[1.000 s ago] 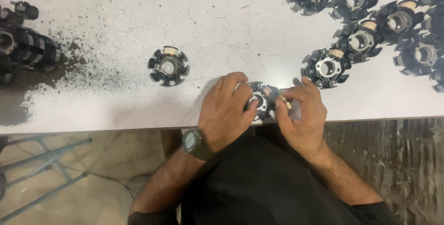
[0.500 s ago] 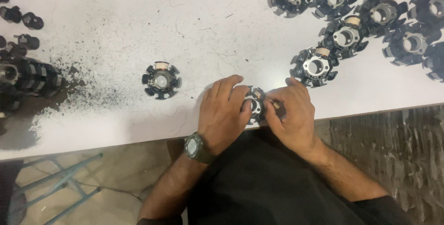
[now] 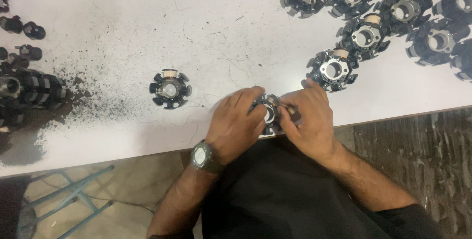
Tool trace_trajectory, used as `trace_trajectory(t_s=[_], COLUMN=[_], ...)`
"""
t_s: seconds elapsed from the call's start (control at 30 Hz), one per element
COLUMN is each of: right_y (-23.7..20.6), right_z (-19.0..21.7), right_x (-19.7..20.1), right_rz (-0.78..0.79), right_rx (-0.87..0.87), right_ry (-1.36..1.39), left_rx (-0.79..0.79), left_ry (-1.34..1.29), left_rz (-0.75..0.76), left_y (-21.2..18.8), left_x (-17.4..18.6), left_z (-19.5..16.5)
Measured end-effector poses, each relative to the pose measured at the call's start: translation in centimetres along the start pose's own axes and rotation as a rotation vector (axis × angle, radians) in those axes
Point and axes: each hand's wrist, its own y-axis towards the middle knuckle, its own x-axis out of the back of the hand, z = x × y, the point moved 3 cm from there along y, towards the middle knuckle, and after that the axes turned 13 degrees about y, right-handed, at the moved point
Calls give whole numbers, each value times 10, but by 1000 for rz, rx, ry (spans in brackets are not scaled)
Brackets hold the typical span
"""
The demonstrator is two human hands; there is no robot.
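My left hand point(image 3: 236, 123) and my right hand point(image 3: 307, 121) both grip a small black toothed stator ring point(image 3: 270, 112) at the near edge of the white table point(image 3: 123, 136). The hands hide most of the ring; only its metal centre and a few teeth show between the fingers. A watch sits on my left wrist. A lone black stator ring with one copper-wound tooth point(image 3: 170, 88) lies flat on the table, left of my hands.
Several more stator rings point(image 3: 366, 35) lie grouped at the far right, the nearest one point(image 3: 333, 69) just beyond my right hand. Dark cylindrical parts point(image 3: 29, 89) and black dust cover the left side. A blue metal frame point(image 3: 73, 195) stands below the table's edge.
Both hands stay closed on the ring at the table's near edge, with the fingers shifting slightly around it. The view has drifted a little.
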Motion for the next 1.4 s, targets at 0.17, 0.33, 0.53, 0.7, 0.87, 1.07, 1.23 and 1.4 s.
trace_trajectory(t_s=[0.17, 0.33, 0.53, 0.7, 0.87, 1.07, 1.23, 1.4], right_y=[0, -1, -3, -14, -20, -23, -26, -29], right_z=[1, 0, -3, 1, -1, -6, -8, -5], right_x=[1, 0, 0, 1, -4, -10, -11, -14], right_rz=[0, -7, -10, -24, -28, -4, -19, -2], right_rx=[31, 23, 56, 175, 188, 179, 235, 258], right_ry=[18, 15, 27, 118, 52, -6, 30, -6], left_rx=[207, 6, 163, 281, 284, 291, 257, 261], left_ry=[-113, 50, -107, -197, -228, -215, -207, -186], left_rz=[68, -63, -52, -63, -69, -33, -63, -101], left_y=[0, 4, 6, 0, -5, -11, -17, -23], left_x=[-1, 7, 3, -2, -4, -9, -8, -14], left_z=[1, -8, -10, -5, -7, -5, -5, -7])
